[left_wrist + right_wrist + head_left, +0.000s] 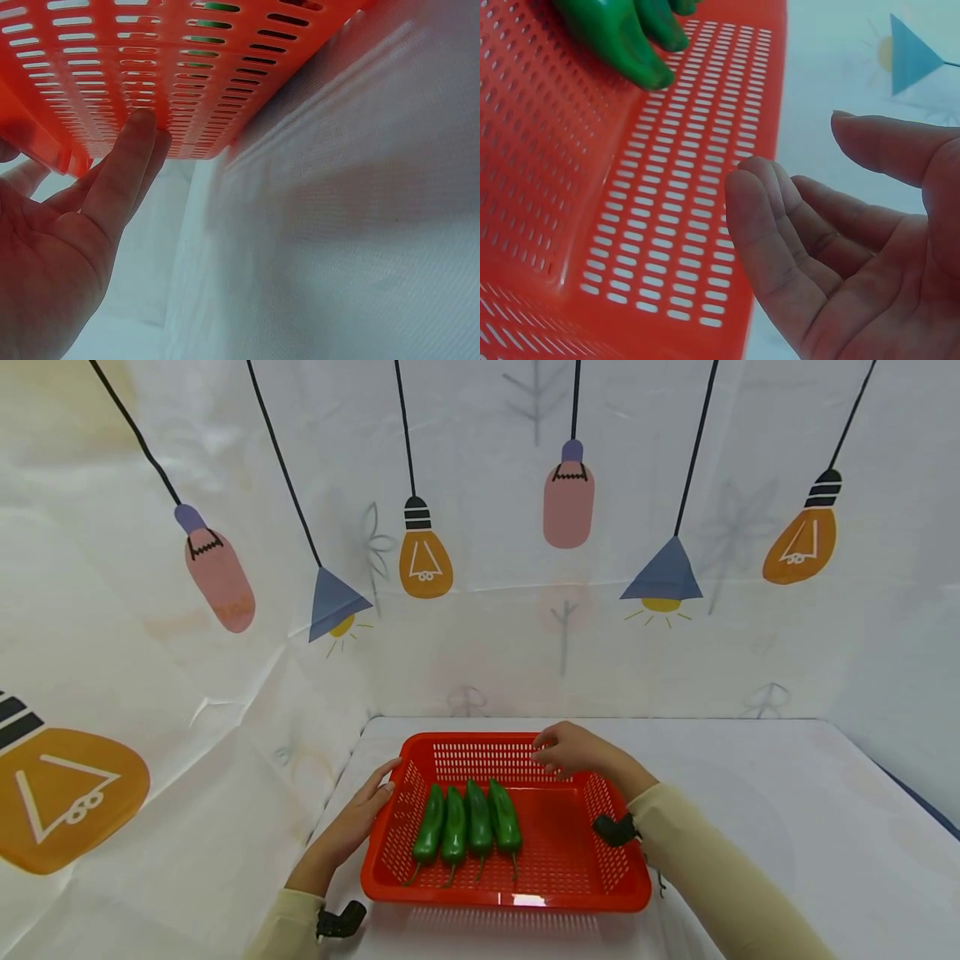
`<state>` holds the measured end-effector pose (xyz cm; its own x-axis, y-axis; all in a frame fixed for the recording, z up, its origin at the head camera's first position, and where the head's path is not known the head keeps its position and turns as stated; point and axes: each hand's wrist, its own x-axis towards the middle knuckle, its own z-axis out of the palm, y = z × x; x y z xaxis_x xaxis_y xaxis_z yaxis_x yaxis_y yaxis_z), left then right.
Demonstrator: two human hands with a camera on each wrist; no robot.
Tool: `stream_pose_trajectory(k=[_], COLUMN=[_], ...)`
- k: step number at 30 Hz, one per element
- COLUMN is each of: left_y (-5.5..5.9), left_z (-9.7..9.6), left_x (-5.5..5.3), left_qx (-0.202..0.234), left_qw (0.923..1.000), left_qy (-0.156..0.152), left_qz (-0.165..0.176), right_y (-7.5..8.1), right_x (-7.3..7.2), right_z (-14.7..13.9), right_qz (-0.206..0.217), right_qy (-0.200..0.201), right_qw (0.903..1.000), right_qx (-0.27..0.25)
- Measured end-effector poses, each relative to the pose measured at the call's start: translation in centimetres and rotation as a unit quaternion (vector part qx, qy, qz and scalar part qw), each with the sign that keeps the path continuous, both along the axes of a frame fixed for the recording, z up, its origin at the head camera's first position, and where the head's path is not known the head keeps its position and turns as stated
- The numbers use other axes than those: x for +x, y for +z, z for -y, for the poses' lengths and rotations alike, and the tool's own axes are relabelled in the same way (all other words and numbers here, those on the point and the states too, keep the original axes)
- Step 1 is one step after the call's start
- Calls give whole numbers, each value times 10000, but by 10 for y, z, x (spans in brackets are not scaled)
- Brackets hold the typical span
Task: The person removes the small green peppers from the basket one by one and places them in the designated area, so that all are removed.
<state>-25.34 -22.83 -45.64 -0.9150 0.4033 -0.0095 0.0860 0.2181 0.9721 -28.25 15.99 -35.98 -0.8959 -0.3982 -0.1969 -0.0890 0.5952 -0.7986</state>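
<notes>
A red plastic basket (pixel 551 827) sits on the white table, with several green chili peppers (pixel 480 818) lying side by side in its left half, stems toward me. My left hand (pixel 360 814) holds the basket's left rim; in the left wrist view, its fingers (pixel 124 169) lie against the slotted outer wall below the rim. Over the basket's far right part is my right hand (pixel 573 752), empty, with fingers loosely bent and the thumb apart from them. The right wrist view shows that hand beside the rim and the pepper tips (pixel 656 75) inside.
The white table (pixel 757 827) stretches to the right of the basket. Behind it hangs a pale backdrop (pixel 480 643) printed with lamps and bulbs, and another printed sheet (pixel 187 693) closes off the left side. Each wrist carries a dark strap device (pixel 341 920).
</notes>
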Motion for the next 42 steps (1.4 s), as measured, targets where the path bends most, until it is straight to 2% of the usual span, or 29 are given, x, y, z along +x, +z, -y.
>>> stream_pose_trajectory(k=[7, 16, 27, 42], left_y=[1, 3, 3, 1], left_z=[0, -1, -2, -1], left_x=[1, 3, 3, 2], left_qx=[14, -49, -23, -12], left_qw=[10000, 10000, 10000, 10000], left_qy=[-4, 47, 43, 61], left_qz=[10, 14, 13, 24], right_y=[-6, -10, -18, -29], right_x=[-1, -1, 1, -2], right_z=[5, 14, 23, 35], right_qz=[62, 219, 116, 175], right_qy=[40, -123, 2, -88], right_qw=[9999, 9995, 9993, 9980], right_qx=[82, 193, 363, 599])
